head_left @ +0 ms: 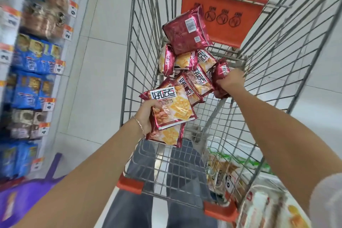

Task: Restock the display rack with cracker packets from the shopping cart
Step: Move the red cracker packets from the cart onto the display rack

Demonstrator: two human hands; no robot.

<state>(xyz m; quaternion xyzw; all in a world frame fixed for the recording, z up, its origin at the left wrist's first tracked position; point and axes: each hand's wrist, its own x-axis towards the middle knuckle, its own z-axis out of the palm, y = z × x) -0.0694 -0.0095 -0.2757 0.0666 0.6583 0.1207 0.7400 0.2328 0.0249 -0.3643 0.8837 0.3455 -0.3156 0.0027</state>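
Note:
A wire shopping cart [140,46] stands in front of me with several dark red cracker packets [187,31] heaped at its far end. My left hand [148,114] grips two red packets [172,109], one stacked on the other, over the cart's near left side. My right hand [230,79] reaches deep into the cart and grips another red packet [220,77] by its edge. The display rack [35,72] runs down the left side, blurred, with blue and brown packets on its shelves.
An orange child-seat flap [222,22] closes the cart's far end. Orange corner bumpers [130,184] mark the near rim. A purple bag [24,196] lies low on the left. White packaged goods [266,207] sit at the lower right. Pale floor tiles [103,33] separate cart and rack.

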